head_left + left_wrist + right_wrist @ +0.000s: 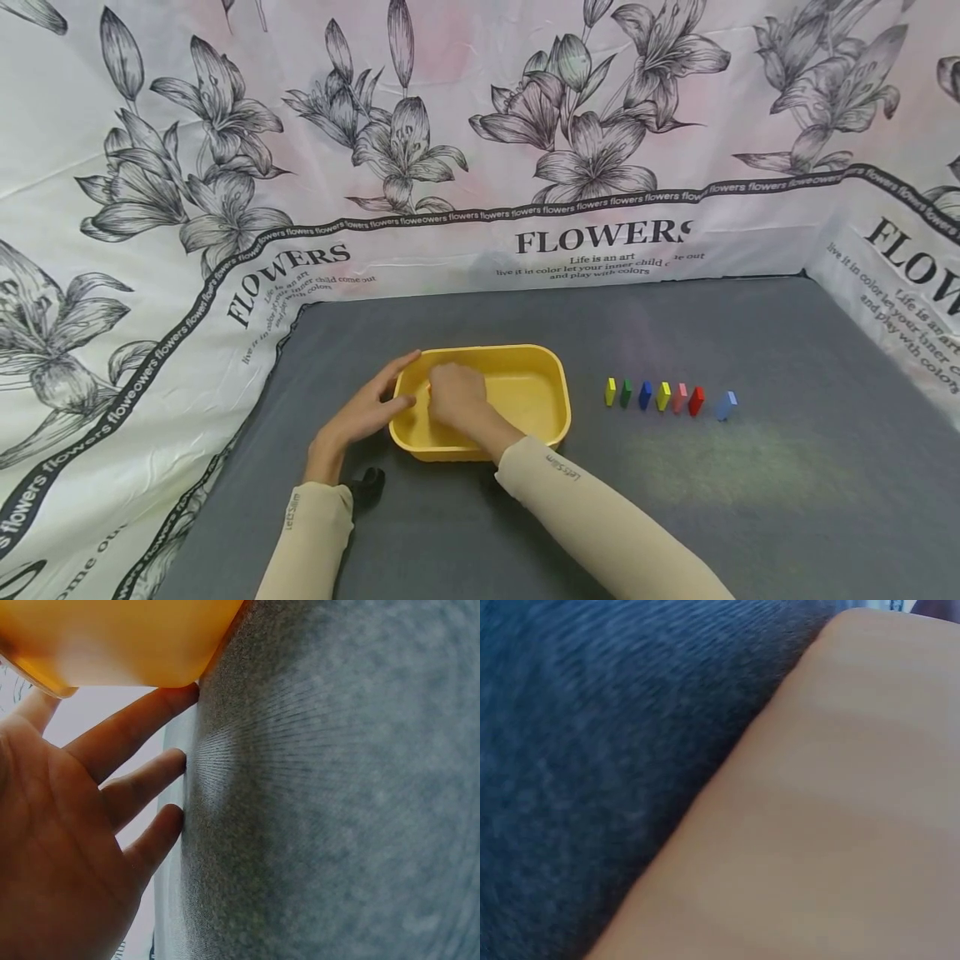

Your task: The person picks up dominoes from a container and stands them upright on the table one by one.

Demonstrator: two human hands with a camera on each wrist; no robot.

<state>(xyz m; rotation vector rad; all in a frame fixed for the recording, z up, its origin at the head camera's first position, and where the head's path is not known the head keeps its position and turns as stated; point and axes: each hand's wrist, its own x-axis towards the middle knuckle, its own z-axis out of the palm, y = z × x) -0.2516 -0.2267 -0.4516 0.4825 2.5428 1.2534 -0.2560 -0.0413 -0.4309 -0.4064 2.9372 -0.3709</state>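
Observation:
A yellow plastic tub (525,354) stands on the grey cloth. My left hand (365,410) is at its left end, thumb at the rim; in the left wrist view its fingers (124,735) are straight and spread, one fingertip touching the tub's lower corner. Inside the tub, at the left, my right hand (457,396) has its fingers curled. A small orange-red block (429,388) shows as a sliver at those fingers; the rest of it and the fingertips are hidden. The right wrist view holds only a blurred tan surface and dark cloth.
Right of the tub, several small domino blocks stand upright in a row, from a yellow block (611,392) to a red block (697,401), then a light blue block (726,406) a little apart. A flower-printed curtain (442,250) borders the cloth at the back and sides.

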